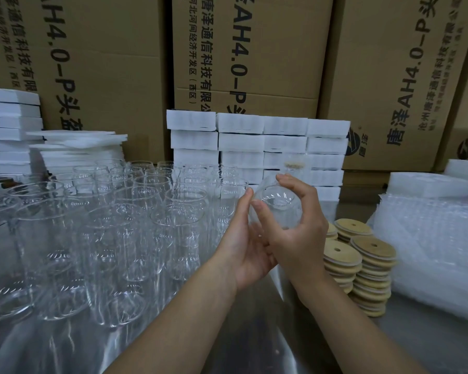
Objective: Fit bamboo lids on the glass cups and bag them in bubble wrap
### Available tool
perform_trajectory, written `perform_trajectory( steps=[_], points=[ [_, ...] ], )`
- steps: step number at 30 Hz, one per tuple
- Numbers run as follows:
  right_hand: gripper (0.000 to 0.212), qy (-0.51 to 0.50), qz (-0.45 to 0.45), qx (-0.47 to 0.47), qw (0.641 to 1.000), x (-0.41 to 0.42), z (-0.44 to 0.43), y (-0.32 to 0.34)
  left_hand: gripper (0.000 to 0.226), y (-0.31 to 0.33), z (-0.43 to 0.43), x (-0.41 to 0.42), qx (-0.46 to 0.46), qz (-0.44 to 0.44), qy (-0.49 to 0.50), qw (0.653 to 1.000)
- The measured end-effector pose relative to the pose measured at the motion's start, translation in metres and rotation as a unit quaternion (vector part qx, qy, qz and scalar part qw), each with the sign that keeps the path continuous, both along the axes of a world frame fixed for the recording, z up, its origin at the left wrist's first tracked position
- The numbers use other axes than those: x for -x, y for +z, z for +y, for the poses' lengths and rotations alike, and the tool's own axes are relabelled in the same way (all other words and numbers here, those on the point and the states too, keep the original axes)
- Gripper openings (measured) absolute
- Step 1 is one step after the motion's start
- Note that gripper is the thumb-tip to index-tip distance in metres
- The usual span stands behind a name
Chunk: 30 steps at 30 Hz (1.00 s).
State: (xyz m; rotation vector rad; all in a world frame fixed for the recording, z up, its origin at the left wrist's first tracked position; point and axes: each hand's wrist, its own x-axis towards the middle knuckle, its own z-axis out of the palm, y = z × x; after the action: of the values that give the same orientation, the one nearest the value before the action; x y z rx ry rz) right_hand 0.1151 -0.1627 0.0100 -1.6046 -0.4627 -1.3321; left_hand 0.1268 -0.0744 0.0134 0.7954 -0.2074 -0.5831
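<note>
From the head camera I see both hands lifted over the metal table (254, 336) and closed together on one glass cup (277, 202). The cup is tilted, with its round base turned toward the camera and its mouth pointing away. The right hand (297, 238) grips it from the right: the fingers curl over the top of the cup and the thumb lies along its near side. The left hand (241, 244) holds it from the left and below, with the palm turned to the cup and the thumb standing up against the glass; its other fingers are hidden behind the cup. At the far end of the cup there is a pale brown patch which looks like a bamboo lid (295, 165), but it is faint. I cannot tell if any wrap is around the cup. On the left of the table many empty glasses (119, 220) stand upright, close together. Just to the right of the hands are stacks of lids (373, 248), each with a small hole. Further right lies a pile of bubble wrap (438, 252). Behind are white foam boxes (257, 147) and cardboard cartons (254, 49).
</note>
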Motion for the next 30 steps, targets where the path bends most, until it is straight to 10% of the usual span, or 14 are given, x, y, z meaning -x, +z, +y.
perform_trajectory(
  steps=[30],
  points=[
    [0.023,0.019,-0.021,-0.033,0.999,-0.005,-0.001,0.0,0.091,0.007,-0.002,0.012,-0.056,0.003,0.048,0.997]
  ],
)
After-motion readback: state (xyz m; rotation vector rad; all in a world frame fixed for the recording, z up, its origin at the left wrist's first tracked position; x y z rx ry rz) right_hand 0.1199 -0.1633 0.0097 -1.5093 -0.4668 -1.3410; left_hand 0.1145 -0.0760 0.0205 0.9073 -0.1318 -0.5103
